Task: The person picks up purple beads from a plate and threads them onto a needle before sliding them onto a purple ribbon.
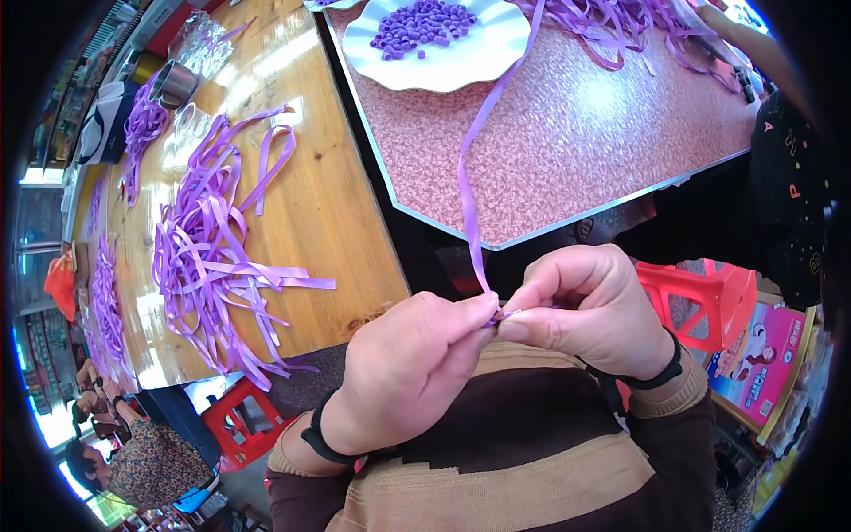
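Note:
In front of my body, my left hand [408,359] and my right hand [589,310] meet fingertip to fingertip. A purple ribbon [470,182] runs from the pink speckled table [567,151] down over its edge to my left hand, whose thumb and forefinger pinch it. My right thumb and forefinger are closed at the same spot. A small bit of purple shows between the fingertips; whether it is ribbon or a bead I cannot tell. On the pink table stands a white scalloped plate [501,55] with several purple beads [425,27].
Loose purple ribbons [217,239] lie heaped on the wooden table [341,222] at left, near a metal cup [175,84]. More ribbons [612,22] lie at the far right, beside another person's arm [753,44]. Red stools [700,301] stand below the tables. Someone sits at lower left.

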The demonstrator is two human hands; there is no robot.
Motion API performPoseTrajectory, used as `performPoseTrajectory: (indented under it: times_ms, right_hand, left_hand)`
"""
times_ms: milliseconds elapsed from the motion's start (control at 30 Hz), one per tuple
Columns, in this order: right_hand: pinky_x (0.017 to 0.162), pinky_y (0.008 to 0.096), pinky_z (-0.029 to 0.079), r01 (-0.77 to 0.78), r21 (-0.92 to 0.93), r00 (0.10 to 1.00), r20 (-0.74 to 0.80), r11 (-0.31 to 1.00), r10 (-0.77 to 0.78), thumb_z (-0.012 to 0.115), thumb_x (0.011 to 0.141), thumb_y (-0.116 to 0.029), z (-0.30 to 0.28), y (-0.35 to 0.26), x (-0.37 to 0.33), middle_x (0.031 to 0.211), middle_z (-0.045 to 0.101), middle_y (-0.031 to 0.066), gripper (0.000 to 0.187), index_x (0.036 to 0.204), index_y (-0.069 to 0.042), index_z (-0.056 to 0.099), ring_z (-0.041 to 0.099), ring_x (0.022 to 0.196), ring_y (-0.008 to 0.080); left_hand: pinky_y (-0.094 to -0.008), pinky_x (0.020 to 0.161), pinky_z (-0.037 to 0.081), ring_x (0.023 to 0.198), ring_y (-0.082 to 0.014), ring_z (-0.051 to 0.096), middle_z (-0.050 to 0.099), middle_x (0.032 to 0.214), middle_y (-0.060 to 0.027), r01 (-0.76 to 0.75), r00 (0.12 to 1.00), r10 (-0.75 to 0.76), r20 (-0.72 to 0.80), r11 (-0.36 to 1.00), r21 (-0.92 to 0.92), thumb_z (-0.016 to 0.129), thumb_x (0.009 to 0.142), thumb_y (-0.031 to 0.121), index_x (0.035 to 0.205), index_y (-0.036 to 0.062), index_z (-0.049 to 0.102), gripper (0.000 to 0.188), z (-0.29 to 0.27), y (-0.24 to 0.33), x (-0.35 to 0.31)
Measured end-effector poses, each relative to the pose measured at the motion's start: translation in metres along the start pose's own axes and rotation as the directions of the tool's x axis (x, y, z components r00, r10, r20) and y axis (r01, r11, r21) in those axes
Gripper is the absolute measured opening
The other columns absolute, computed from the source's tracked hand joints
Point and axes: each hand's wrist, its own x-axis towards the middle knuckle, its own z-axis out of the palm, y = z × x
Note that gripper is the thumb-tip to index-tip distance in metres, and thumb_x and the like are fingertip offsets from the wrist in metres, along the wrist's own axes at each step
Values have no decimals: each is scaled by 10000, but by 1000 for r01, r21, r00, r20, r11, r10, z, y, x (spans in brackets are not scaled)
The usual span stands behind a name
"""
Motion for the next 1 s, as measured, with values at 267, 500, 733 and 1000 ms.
performPoseTrajectory:
  times_ms: [267, 500, 733, 1000]
  right_hand:
    - [534, 189, 387, -3, -77, 999, 33, 997, 6, 698, 726, 18, 0, -1, -2, 683, 592, 24, 60, 752, 5, 645, 518, 616, 47]
    - [508, 186, 339, 44, -164, 999, 33, 986, -39, 700, 736, -12, 1, -2, -4, 643, 544, -9, 54, 762, 0, 654, 470, 581, 31]
    - [500, 164, 322, 112, -212, 993, 55, 971, -103, 698, 738, -14, -1, 7, -9, 661, 500, -39, 153, 879, -5, 641, 434, 579, 1]
    - [545, 192, 396, 140, -352, 970, 237, 925, -57, 684, 793, -179, 2, -1, -6, 736, 571, 24, 319, 1038, 0, 585, 507, 620, 50]
  left_hand:
    - [-175, 654, 455, 742, -59, 572, 595, 873, -51, 593, 780, -507, 367, 414, -691, 588, 836, 29, 1012, -39, 538, 195, -15, 8, -5]
    - [-166, 625, 453, 713, -61, 573, 593, 830, -42, 635, 772, -526, 357, 667, -389, 605, 832, 37, 951, -28, 547, 147, -24, 4, -8]
    - [-198, 536, 406, 624, -68, 547, 572, 693, -26, 387, 909, -351, 224, 911, -144, 642, 795, 23, 831, -4, 607, 57, -23, 8, -3]
    - [-292, 481, 403, 537, -212, 544, 549, 628, -89, 154, 965, -159, 209, 987, 44, 670, 743, 37, 786, 23, 625, 64, -20, 11, -7]
